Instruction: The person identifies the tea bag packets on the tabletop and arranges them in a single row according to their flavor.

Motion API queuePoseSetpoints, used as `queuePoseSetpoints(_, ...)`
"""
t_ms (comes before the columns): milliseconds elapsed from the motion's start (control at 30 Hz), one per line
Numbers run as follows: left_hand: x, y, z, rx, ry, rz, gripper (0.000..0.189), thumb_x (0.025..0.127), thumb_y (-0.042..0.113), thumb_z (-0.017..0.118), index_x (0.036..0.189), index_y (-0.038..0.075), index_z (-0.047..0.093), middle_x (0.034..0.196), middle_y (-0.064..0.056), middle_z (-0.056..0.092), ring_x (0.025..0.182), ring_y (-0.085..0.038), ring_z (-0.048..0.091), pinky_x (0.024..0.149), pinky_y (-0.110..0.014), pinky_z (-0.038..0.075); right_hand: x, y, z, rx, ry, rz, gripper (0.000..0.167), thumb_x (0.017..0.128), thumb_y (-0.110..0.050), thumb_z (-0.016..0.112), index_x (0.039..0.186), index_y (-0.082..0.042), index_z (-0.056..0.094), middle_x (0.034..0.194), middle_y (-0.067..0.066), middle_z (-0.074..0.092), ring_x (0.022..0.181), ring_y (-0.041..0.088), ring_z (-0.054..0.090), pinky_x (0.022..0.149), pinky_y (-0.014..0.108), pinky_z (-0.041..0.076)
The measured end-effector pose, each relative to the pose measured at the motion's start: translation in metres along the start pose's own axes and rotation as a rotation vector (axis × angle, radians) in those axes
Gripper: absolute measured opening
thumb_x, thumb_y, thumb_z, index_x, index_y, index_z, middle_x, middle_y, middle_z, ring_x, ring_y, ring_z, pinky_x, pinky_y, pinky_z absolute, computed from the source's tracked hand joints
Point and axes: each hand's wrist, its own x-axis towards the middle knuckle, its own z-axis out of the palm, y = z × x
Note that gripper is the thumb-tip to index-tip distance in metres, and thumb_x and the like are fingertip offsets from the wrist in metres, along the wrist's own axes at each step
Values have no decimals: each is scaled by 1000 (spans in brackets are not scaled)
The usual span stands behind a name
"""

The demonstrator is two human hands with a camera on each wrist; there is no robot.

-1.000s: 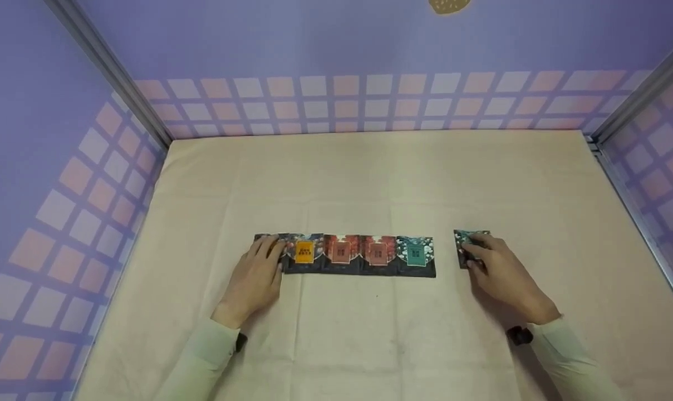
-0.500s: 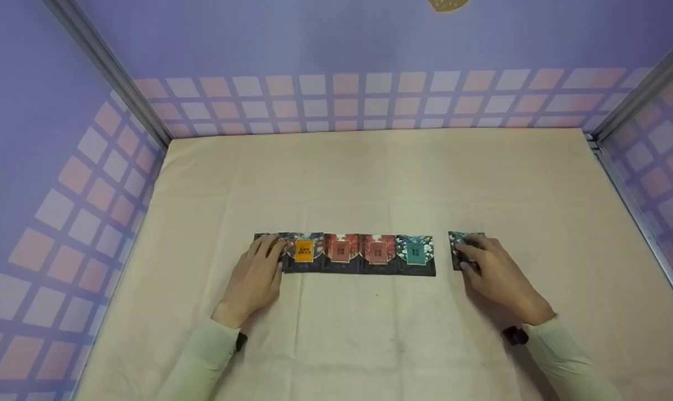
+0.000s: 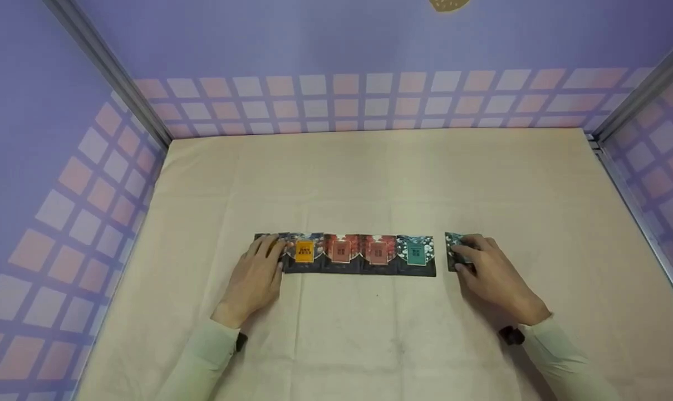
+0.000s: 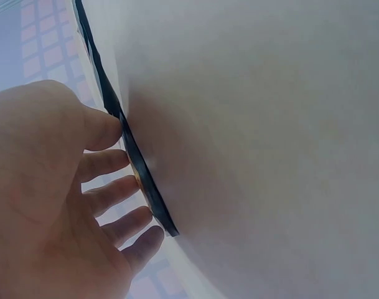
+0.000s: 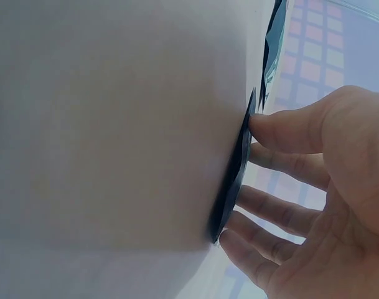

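Flat dark sachets lie edge to edge in a row across the cloth: a sachet with an orange label (image 3: pixel 305 266), two with red labels (image 3: pixel 340 265) and one with a teal label (image 3: pixel 416 268). At the row's left end, my left hand (image 3: pixel 254 278) rests its fingertips on another sachet, mostly covered; its dark edge (image 4: pixel 145 168) shows in the left wrist view. My right hand (image 3: pixel 495 273) presses its fingertips on a separate teal-patterned sachet (image 3: pixel 451 240), a small gap right of the row. In the right wrist view this sachet (image 5: pixel 234 180) lies under the thumb and fingers.
A pale creased cloth (image 3: pixel 347 334) covers the table. Purple walls with pink and white squares (image 3: pixel 345 107) stand at the back and both sides. Grey metal posts (image 3: pixel 111 67) run up the corners.
My right hand has slid its sachet left, narrowing the gap to the row. My left hand and the row have stayed in place.
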Motion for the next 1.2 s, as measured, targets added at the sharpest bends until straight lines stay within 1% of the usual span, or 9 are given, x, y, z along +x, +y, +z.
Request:
queuePoseSetpoints(167, -1, -1, 0, 2, -13, -15, 46, 109, 16, 55, 152, -1, 55, 160, -24, 48, 150, -45, 44, 117, -63, 46, 2, -4, 2, 9, -4, -1, 40, 99, -8, 74, 136, 4, 70, 144, 27, 57, 129, 47, 54, 104, 63, 53)
queuePoseSetpoints(433, -2, 1, 0, -2, -2, -16, 46, 108, 15, 55, 150, -1, 56, 159, -24, 49, 150, -45, 44, 117, -63, 45, 3, -10, 3, -9, -24, 29, 40, 99, -9, 74, 137, 1, 70, 144, 25, 57, 132, 46, 54, 107, 64, 52)
queuePoseSetpoints(567, -2, 2, -1, 1, -3, -17, 46, 108, 15, 55, 151, -1, 56, 160, -23, 48, 150, -45, 44, 117, -62, 45, 3, -12, 4, -10, -21, 22, 40, 99, -9, 74, 137, 2, 70, 143, 25, 57, 131, 46, 54, 107, 64, 52)
queuePoseSetpoints(800, -3, 1, -1, 7, -34, -28, 48, 108, 16, 53, 153, -1, 54, 162, -23, 46, 151, -44, 42, 120, -61, 43, 2, -15, 6, -1, -22, 4, 40, 98, -9, 74, 137, 2, 70, 143, 25, 57, 130, 45, 54, 106, 62, 52)
queuePoseSetpoints(1200, -2, 1, -1, 14, -11, -11, 47, 108, 15, 55, 152, -1, 55, 161, -23, 47, 150, -44, 43, 118, -61, 45, 1, -18, 5, 4, -23, -20, 39, 98, -10, 75, 135, 2, 71, 143, 25, 57, 131, 46, 54, 105, 63, 52)
